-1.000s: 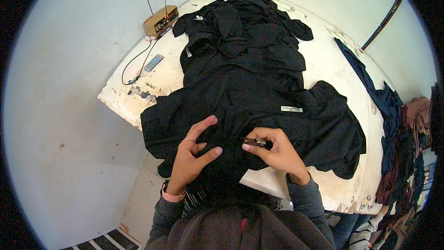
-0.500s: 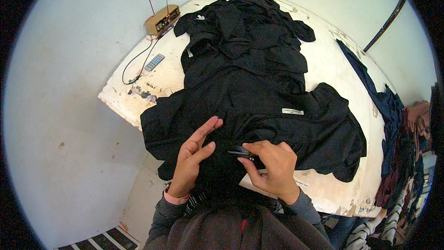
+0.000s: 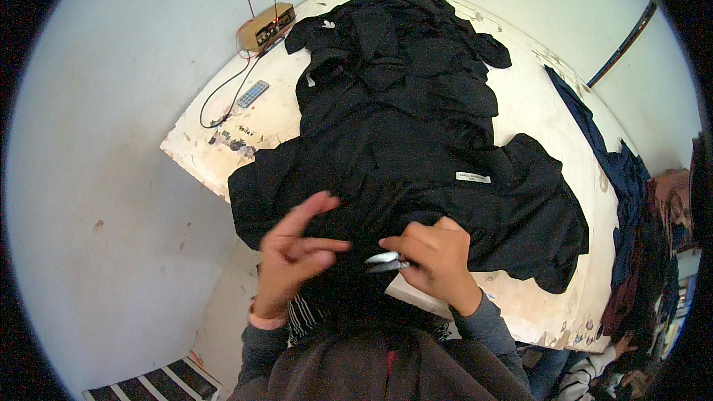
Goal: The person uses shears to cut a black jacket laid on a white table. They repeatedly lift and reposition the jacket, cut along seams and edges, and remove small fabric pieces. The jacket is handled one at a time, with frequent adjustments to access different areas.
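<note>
Your white table (image 3: 535, 104) carries a long heap of black garments (image 3: 416, 126), spreading from the far end to the near edge, unchanged over the last second. Your left hand (image 3: 297, 252) has lifted off the cloth and now hovers, fingers half spread, holding nothing. Your right hand (image 3: 438, 260) has drawn nearer you, pinched narrow on small metal snips (image 3: 384, 258), blades pointing left toward the lifted hand, suggesting trimming at the near hem.
</note>
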Motion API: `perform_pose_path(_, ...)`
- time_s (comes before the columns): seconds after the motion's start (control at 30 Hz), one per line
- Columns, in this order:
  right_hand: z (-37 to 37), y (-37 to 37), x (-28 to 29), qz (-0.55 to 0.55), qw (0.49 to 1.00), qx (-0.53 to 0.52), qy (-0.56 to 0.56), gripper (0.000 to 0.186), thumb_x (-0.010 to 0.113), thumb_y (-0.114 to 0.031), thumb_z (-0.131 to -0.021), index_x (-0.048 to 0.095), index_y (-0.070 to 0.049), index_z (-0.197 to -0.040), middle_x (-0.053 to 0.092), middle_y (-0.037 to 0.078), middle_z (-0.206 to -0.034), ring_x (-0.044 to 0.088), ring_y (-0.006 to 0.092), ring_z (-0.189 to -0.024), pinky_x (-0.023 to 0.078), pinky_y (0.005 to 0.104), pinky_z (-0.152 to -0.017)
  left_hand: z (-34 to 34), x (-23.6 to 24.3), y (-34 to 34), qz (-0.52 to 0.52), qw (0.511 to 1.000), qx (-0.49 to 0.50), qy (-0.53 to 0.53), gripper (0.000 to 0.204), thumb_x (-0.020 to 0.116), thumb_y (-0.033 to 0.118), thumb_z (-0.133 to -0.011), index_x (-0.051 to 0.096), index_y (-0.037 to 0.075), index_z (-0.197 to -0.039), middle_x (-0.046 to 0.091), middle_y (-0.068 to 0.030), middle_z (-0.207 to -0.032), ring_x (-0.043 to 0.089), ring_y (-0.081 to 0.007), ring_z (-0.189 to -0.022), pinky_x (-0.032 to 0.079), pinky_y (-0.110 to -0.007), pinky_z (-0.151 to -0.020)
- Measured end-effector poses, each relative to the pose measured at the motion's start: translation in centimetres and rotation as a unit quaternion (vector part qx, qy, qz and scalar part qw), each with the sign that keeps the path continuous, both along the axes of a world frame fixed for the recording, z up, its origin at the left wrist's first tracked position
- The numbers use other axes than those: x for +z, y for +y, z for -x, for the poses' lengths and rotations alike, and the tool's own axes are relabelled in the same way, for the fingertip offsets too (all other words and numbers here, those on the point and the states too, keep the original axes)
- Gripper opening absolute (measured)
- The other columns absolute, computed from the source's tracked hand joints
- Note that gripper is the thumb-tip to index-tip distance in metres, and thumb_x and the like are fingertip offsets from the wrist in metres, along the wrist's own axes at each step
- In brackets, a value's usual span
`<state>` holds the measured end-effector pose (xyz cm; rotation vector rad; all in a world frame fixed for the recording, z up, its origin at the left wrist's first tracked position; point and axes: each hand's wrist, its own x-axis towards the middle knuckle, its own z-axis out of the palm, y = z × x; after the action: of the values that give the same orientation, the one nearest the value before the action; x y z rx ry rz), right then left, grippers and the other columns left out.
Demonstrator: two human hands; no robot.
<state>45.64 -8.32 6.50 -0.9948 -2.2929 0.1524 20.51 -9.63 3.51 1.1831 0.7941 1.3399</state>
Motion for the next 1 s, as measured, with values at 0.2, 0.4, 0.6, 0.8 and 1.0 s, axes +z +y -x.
perform_pose_path(0.2,1.0,-1.3,-0.8,-0.282,0.957,0.045,-0.045,0.016,0.077,-0.012,-0.075,0.066,-0.023,-0.079,0.047,-0.009,-0.071,0.042,0.0077,-0.056,0.029,0.0260,-0.053,11.8,-1.6,-2.8,0.092,0.941,0.218,0.244,0.026,0.066,0.020,-0.100,0.069,-0.002,-0.113,0.072,-0.0162,-0.103,0.071,-0.0195,-0.082,0.058,-0.033,-0.070)
perform_pose_path(0.4,1.4,-2.1,-1.1,-0.334,0.938,0.069,-0.066,0.028,0.081,-0.012,-0.070,0.058,-0.027,-0.069,0.045,-0.011,-0.069,0.038,0.0070,-0.055,0.026,0.0264,-0.058,7.6,0.8,-4.4,0.153,0.922,0.165,0.314,0.021,0.058,0.012,-0.102,0.071,-0.004,-0.103,0.071,-0.0111,-0.074,0.068,-0.0139,-0.066,0.050,-0.027,-0.060)
perform_pose_path(0.6,0.3,-2.7,-0.2,-0.347,0.929,0.072,-0.111,0.013,0.074,-0.011,-0.077,0.069,-0.022,-0.082,0.042,-0.008,-0.072,0.040,0.0059,-0.056,0.027,0.0236,-0.052,-0.8,3.6,-2.1,0.127,0.931,-0.056,0.338,0.027,0.062,0.019,-0.103,0.069,-0.004,-0.090,0.070,-0.0083,-0.070,0.067,-0.0109,-0.064,0.053,-0.026,-0.060)
perform_pose_path(0.8,-0.7,-2.5,-1.8,-0.213,0.977,0.014,-0.013,0.025,0.082,-0.018,-0.075,0.072,-0.018,-0.097,0.057,-0.008,-0.067,0.048,0.0068,-0.054,0.029,0.0277,-0.052,-3.5,1.3,-2.1,0.170,0.985,0.019,0.014,0.029,0.063,0.025,-0.104,0.067,-0.002,-0.095,0.073,-0.0087,-0.090,0.070,-0.0131,-0.075,0.060,-0.029,-0.072)
perform_pose_path(1.0,0.8,-1.9,-0.6,-0.017,0.988,-0.015,0.154,0.039,0.089,-0.026,-0.071,0.075,-0.013,-0.105,0.052,-0.008,-0.060,0.050,0.0101,-0.051,0.029,0.0310,-0.051,-4.7,1.2,-2.1,0.129,0.991,0.012,0.010,0.024,0.059,0.021,-0.105,0.053,-0.001,-0.113,0.070,-0.0086,-0.094,0.072,-0.0167,-0.082,0.063,-0.032,-0.075)
